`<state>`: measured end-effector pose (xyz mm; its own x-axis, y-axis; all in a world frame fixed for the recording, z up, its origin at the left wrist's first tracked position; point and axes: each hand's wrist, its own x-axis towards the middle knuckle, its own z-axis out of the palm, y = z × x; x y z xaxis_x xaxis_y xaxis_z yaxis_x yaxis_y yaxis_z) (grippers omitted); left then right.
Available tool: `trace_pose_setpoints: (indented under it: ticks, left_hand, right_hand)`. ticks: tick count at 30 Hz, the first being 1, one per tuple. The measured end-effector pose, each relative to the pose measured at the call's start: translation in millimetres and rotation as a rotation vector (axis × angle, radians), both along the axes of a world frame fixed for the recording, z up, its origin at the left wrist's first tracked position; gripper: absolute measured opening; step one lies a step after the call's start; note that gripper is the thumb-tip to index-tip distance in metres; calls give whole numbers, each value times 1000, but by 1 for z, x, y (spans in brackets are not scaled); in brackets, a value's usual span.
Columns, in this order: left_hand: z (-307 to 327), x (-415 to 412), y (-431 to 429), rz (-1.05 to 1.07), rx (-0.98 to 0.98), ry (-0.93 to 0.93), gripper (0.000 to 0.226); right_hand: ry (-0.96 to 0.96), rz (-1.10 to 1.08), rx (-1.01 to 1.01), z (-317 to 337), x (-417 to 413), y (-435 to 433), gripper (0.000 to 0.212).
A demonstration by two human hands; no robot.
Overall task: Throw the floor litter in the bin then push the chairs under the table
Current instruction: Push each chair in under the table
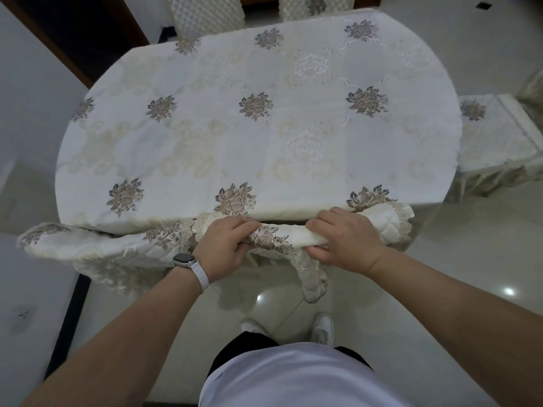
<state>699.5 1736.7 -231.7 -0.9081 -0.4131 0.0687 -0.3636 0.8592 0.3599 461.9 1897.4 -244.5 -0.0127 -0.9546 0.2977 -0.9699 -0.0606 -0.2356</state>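
We look straight down on an oval table (235, 148) under a pale cloth sewn with brown and grey flower clusters, and at its near edge, right of the middle, stands the chair (282, 239) that both hands hold. Only its padded top rail, in a quilted cream cover with lace trim, shows clearly. The rail runs along the table's near edge and lies just beside it, with a thin dark gap between the two. The left hand (226, 245), with a white-strapped watch (183, 261) on its wrist, grips the rail toward its left end, fingers curled over the far side and thumb on our side. The right hand (346, 239) grips it toward the right end in the same way, so the flowered middle of the rail lies bare between the two hands. A fold of the cover hangs below the rail over the glossy tiled floor (264, 304); the seat we cannot see. A second chair (88, 245) in the same cover stands to the left of the left hand, along the near edge toward the near-left corner, its lace meeting that of the held chair. A third chair (496, 136) shows its seat beyond the table's right edge, and two more chair backs (205, 13) rise at the far edge. White shoes (323, 327) stand on the floor below the hands.
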Motion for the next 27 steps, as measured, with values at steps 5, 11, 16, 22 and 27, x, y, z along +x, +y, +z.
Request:
trace_pose_setpoints:
  ticks: [5,11,16,22,27]
  left_hand:
    - [1,4,15,96,-32,3,38]
    - [18,35,23,203,-30,53,42]
    - [43,92,6,370,-27,171,41]
    - [70,194,-27,605,-78,257,45]
    - [70,304,-66,696,-170,232,43]
  right_hand:
    - [-68,3,96,9,3,2,37]
    - [-109,147,81,38,37,-18,39]
    - [-127,203,18,71,90,-56,37]
    - [-11,280,-17,99,172,-117,47]
    - [37,310,27,115,267,-176,54]
